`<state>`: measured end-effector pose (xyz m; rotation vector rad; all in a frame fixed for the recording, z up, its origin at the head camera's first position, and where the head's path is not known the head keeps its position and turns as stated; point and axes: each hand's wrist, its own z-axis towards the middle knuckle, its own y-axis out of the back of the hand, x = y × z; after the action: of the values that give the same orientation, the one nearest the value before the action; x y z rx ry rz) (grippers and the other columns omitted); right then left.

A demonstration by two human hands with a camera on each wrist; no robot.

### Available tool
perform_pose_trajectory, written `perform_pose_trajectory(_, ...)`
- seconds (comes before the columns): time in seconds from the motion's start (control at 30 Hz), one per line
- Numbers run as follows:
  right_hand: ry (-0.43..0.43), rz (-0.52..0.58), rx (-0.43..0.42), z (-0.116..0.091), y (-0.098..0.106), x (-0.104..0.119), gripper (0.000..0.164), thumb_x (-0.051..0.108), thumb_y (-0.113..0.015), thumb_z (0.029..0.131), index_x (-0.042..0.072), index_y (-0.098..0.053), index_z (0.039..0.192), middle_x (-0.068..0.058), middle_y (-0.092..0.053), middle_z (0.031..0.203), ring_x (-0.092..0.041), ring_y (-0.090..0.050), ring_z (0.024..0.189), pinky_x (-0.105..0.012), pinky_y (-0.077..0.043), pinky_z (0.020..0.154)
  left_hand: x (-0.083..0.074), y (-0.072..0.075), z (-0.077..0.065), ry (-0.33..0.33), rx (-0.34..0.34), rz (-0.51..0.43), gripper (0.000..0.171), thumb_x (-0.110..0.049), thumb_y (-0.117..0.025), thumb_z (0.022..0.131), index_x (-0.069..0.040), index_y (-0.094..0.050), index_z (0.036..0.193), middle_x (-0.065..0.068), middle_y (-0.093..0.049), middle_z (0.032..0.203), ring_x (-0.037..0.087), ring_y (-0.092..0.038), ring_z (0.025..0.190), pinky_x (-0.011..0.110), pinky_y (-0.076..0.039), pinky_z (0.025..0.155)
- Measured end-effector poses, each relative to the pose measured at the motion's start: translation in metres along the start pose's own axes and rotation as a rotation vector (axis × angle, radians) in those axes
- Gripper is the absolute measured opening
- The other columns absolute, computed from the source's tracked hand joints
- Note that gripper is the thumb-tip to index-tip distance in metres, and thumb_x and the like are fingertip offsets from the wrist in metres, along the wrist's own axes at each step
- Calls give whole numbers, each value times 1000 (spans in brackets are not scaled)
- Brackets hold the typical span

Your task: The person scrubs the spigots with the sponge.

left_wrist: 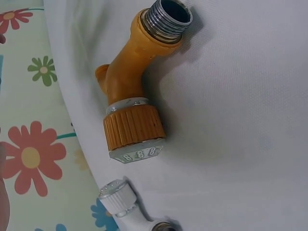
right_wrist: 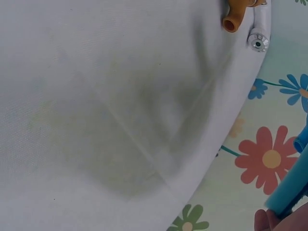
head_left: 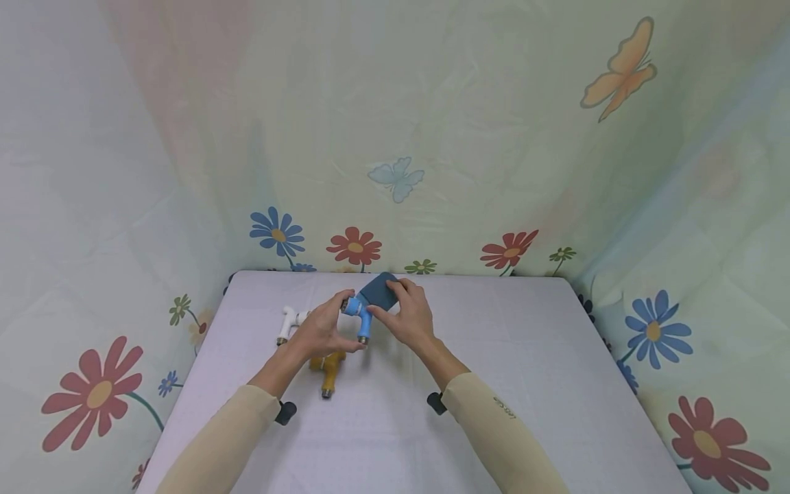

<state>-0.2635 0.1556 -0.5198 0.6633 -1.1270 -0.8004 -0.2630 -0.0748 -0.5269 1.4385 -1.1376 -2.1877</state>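
A blue tap (head_left: 364,322) with metal threaded ends is held up above the table by my left hand (head_left: 321,329), thumb at its lower end and fingers at its upper end. My right hand (head_left: 410,312) pinches a flat dark teal pad (head_left: 379,291) against the tap's upper side. The right wrist view catches the pad's teal side (right_wrist: 291,185) and a bit of the blue tap (right_wrist: 301,142) at the right edge. Below my left hand lies a mustard-orange tap (left_wrist: 127,77) with a ribbed knob. A white tap (head_left: 287,324) lies to its left, partly hidden by the hand.
A white cloth covers the table (head_left: 506,357). Its far edge meets a backdrop (head_left: 457,206) printed with flowers and butterflies. Dark wrist-camera mounts (head_left: 286,413) stick out beneath both forearms.
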Motion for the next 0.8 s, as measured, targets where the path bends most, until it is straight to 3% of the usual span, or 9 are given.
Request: perform_pose_trajectory(0.8,-44,-54,-35,2,0,-6,80,63,-75,86,15,-57,148,-15,-50,155,-35,-48,137,-51,-51,110,-2,3,-2,-1,7,13,115,-48,-96,69,-19,-32,160,10,-51,158,34,-54,141,58,-48,112)
